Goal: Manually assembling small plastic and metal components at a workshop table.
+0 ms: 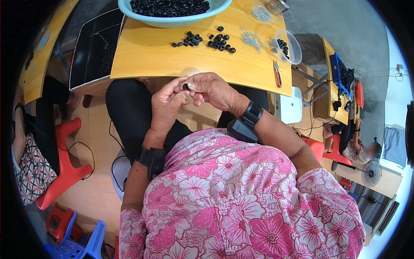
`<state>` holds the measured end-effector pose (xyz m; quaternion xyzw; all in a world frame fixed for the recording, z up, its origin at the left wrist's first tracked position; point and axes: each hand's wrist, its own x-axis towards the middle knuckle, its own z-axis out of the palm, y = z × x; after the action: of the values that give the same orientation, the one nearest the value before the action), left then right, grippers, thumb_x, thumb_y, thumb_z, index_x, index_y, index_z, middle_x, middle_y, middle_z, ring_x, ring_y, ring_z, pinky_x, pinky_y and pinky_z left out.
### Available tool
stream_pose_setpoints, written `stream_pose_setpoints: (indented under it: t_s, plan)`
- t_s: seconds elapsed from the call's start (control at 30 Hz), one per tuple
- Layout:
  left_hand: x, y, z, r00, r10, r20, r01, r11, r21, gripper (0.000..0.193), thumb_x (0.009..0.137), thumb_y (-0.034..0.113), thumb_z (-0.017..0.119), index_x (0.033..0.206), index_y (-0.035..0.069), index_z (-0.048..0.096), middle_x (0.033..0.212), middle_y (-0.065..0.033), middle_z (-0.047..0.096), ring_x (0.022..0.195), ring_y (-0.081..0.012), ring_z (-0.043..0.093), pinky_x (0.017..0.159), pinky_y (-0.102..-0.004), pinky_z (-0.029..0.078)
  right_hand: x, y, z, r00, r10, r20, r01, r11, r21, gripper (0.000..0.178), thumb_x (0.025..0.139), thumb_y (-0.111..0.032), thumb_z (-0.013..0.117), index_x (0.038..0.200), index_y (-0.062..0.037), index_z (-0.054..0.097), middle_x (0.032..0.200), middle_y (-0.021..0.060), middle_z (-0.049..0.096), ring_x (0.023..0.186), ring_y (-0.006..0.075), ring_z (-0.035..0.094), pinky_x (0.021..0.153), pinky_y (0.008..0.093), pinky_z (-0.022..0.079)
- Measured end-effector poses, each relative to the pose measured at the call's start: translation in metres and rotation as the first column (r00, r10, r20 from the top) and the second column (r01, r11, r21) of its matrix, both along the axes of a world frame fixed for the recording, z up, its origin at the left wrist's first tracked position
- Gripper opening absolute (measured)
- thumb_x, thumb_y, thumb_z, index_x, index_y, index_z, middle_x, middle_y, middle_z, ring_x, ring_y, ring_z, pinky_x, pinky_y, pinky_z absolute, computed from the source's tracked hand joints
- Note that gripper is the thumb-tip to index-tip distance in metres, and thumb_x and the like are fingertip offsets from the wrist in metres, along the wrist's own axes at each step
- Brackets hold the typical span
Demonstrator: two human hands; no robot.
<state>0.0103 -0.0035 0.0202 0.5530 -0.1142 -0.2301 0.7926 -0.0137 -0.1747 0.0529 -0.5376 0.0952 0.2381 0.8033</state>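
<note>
Nearest the camera, a pink flowered blouse [241, 203] fills the lower frame, with both forearms reaching up and away, each wearing a black wrist device. The left hand [166, 105] and right hand [213, 90] meet over the lap, just short of the near edge of a yellow wooden counter [142, 56]. A small black ring [185, 86] is pinched between them: the left hand's thumb and forefinger are closed around it, and the right hand, at its 3 o'clock, is curled with its fingertips touching the same ring. Its axis is too small to tell.

From the hands, two loose heaps of black rings [207, 41] lie on the counter at 12 o'clock. Beyond them, a pale green basin [172, 20] is heaped with more black rings. At 1 o'clock sits a clear plastic tub [294, 46] with a few black rings inside, beside a scatter of tiny metal pieces [251, 39]. Red-handled snips [277, 73] lie near the counter's right edge
</note>
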Motion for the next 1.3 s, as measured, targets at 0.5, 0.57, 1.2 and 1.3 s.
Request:
stream_pose_setpoints:
  t_s: [0.5, 0.57, 1.2, 1.3]
  plan:
    - [0.001, 0.007, -0.004, 0.992, -0.019, 0.127, 0.006, 0.995, 0.102, 0.012, 0.078, -0.003, 0.067, 0.09, -0.002, 0.065, 0.077, 0.0017, 0.055, 0.067, -0.0038, 0.048, 0.061, -0.0181, 0.041, -0.011, -0.009, -0.01, 0.978, 0.082, -0.193, -0.039, 0.975, 0.219, 0.026, 0.091, -0.027, 0.058, 0.091, -0.0015, 0.06, 0.078, 0.0007, 0.058, 0.066, 0.0073, 0.056, 0.065, 0.0267, 0.056]
    - [0.001, 0.008, -0.005, 0.992, -0.02, 0.123, 0.009, 0.996, 0.091, 0.012, 0.078, -0.002, 0.067, 0.089, -0.002, 0.065, 0.077, 0.0021, 0.054, 0.068, -0.0037, 0.047, 0.062, -0.0182, 0.041, -0.011, -0.007, -0.007, 0.979, 0.049, -0.196, -0.02, 0.989, 0.147, 0.027, 0.09, -0.027, 0.059, 0.091, -0.0004, 0.06, 0.077, 0.001, 0.058, 0.063, 0.0085, 0.056, 0.064, 0.0272, 0.056]
    - [0.002, 0.004, -0.016, 0.994, -0.026, -0.106, 0.019, 0.998, -0.068, 0.008, 0.085, 0.005, 0.062, 0.092, 0.001, 0.06, 0.078, -0.0006, 0.059, 0.067, -0.006, 0.055, 0.069, -0.0248, 0.053, -0.005, 0.014, 0.007, 0.925, -0.039, 0.377, 0.255, 0.801, -0.542, 0.009, 0.084, -0.005, 0.064, 0.087, 0.0031, 0.066, 0.071, 0.0043, 0.064, 0.06, 0.0059, 0.056, 0.054, 0.0205, 0.048]
    - [0.002, 0.006, -0.013, 0.99, -0.028, -0.14, 0.021, 0.999, -0.05, 0.008, 0.085, 0.005, 0.062, 0.092, 0.001, 0.06, 0.078, -0.0012, 0.059, 0.067, -0.006, 0.055, 0.069, -0.0246, 0.053, -0.004, 0.014, 0.006, 0.91, -0.029, 0.413, 0.264, 0.809, -0.525, 0.008, 0.084, -0.003, 0.063, 0.087, 0.0036, 0.066, 0.072, 0.0043, 0.064, 0.062, 0.0062, 0.057, 0.054, 0.021, 0.048]
